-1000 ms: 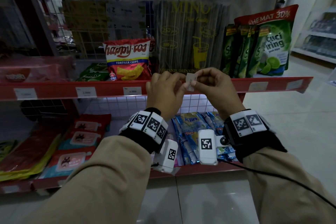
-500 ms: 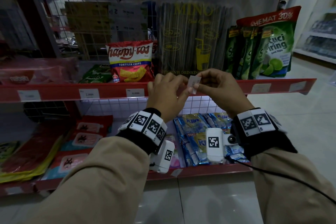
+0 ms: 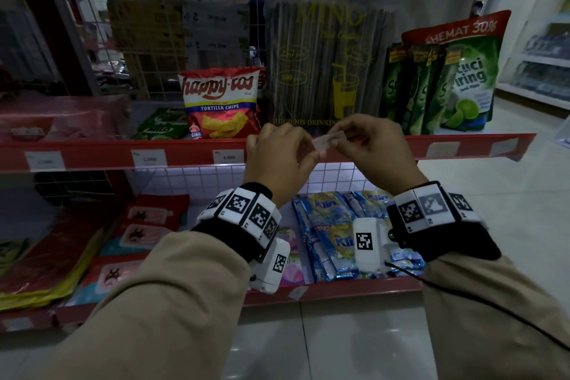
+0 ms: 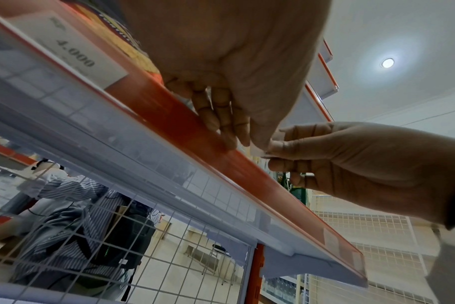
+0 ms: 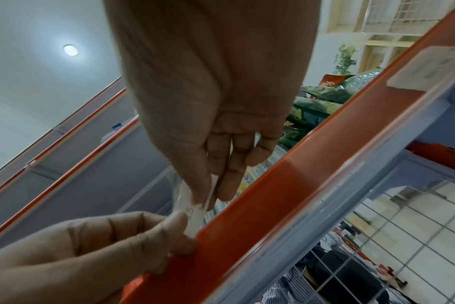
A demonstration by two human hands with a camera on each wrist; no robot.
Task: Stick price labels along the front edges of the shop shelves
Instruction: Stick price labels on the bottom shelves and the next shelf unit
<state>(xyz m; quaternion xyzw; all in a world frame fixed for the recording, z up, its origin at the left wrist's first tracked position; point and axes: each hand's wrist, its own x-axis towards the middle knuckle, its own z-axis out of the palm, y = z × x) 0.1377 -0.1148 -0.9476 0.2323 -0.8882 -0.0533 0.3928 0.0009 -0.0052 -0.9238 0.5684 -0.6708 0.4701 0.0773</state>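
Before red shelf edge (image 3: 191, 154), both hands' fingers (image 3: 342, 129) pinch the price label (image 3: 327, 139).

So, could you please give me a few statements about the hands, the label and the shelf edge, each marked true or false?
1. Both hands pinch one small label. True.
2. That label is already stuck on the red shelf edge. False: it is held off the edge.
3. A tag reading 4.000 sits left of the left hand. True.
4. The right hand hangs empty. False: it pinches the label.
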